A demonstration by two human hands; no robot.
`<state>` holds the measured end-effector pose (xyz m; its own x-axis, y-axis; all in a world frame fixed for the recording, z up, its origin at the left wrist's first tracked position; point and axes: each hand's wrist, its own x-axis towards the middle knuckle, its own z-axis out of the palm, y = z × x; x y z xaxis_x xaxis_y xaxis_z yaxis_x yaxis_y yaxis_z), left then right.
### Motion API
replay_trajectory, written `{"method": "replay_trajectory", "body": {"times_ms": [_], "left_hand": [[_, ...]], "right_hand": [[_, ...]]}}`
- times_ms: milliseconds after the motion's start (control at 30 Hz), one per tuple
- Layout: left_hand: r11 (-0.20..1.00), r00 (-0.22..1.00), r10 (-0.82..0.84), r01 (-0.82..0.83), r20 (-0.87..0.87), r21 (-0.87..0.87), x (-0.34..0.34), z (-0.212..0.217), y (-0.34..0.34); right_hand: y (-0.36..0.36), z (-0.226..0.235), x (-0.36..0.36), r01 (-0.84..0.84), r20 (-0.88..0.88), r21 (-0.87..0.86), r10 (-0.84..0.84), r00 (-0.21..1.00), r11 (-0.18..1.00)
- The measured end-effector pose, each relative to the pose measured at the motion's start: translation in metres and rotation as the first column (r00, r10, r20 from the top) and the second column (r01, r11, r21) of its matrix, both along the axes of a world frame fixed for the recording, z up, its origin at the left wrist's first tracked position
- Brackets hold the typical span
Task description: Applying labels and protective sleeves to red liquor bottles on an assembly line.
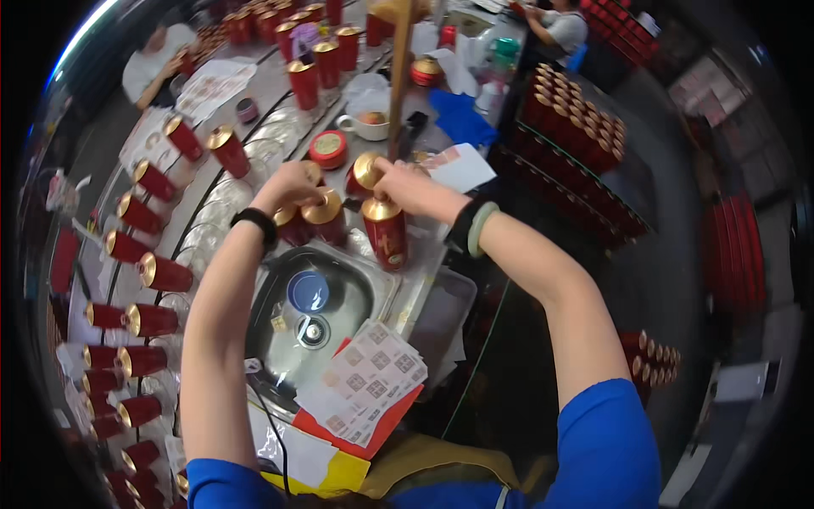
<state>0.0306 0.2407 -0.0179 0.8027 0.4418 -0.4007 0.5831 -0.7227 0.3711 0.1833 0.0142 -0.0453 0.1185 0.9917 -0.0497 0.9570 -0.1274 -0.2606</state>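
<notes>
Red bottles with gold shoulders stand in a small group beyond a steel sink (271, 339). My left hand (291, 185) is closed from above on the narrow top of one red bottle (327, 222); its fingertips are partly hidden. To the right, my right hand (414, 187) has its fingers pinched at the top of another red bottle (386, 237), which stands upright by the sink's far right corner. Just behind those fingers, a third red bottle (367, 170) shows its gold shoulder. A round red tin (328, 148) sits beyond my hands.
Rows of red bottles (144, 360) line the curved conveyor at left. Inside the sink lies a blue round lid (308, 292). Sticker sheets (369, 377) overlap its near edge. Behind stand a white cup (366, 127) and a wooden post (400, 76). Other people (161, 64) sit farther off.
</notes>
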Motion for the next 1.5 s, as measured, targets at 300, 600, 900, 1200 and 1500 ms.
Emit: {"method": "replay_trajectory", "body": {"times_ms": [300, 600, 900, 1200, 1500], "left_hand": [[0.993, 0.993, 0.116, -0.116, 0.017, 0.026, -0.04, 0.072, -0.126], [0.992, 0.986, -0.126, 0.128, -0.114, 0.012, -0.043, 0.158, -0.459], [0.878, 0.847, -0.456, 0.478, -0.272, 0.017, -0.035, 0.103, -0.961], [0.477, 0.466, -0.878, 0.872, -0.111, -0.113, 0.016, -0.05, -1.326], [0.222, 0.232, -0.968, 0.97, -0.101, 0.096, 0.107, -0.215, -1.577]], "right_hand": [[-0.377, 0.043, -0.095, 0.226, -0.299, -0.012, -0.219, 0.929, 0.974], [-0.824, 0.049, -0.166, 0.665, -0.408, -0.064, -0.628, 0.663, 0.744], [-1.268, -0.042, -0.213, 0.803, -0.474, -0.057, -0.724, 0.5, 0.593], [-1.523, -0.094, -0.178, 0.793, -0.094, -0.021, -0.791, 0.605, 0.609], [-1.647, -0.241, -0.074, 0.74, 0.033, -0.139, -0.744, 0.668, 0.658]]}}
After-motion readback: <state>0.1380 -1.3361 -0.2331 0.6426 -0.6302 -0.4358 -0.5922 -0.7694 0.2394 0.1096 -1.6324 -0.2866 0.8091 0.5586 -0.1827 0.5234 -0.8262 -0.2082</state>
